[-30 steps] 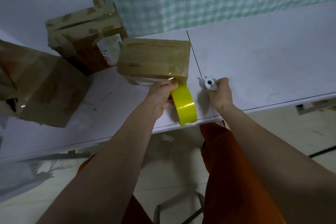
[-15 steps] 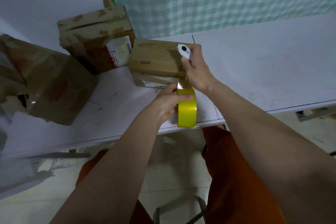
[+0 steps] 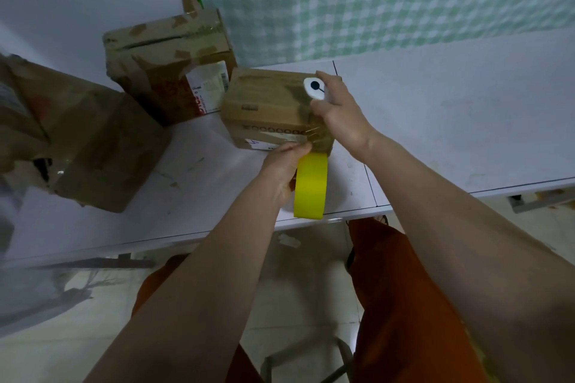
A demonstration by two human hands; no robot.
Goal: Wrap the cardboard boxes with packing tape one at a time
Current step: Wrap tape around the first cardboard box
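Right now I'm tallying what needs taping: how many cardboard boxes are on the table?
3: the small box under the hands, the taller box behind it, the large crumpled box at left. More may sit out of frame.

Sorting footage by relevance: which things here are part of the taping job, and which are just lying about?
In use: small box, yellow tape roll in left hand, white cutter in right hand.

Lying about: torn box, crumpled box, table.
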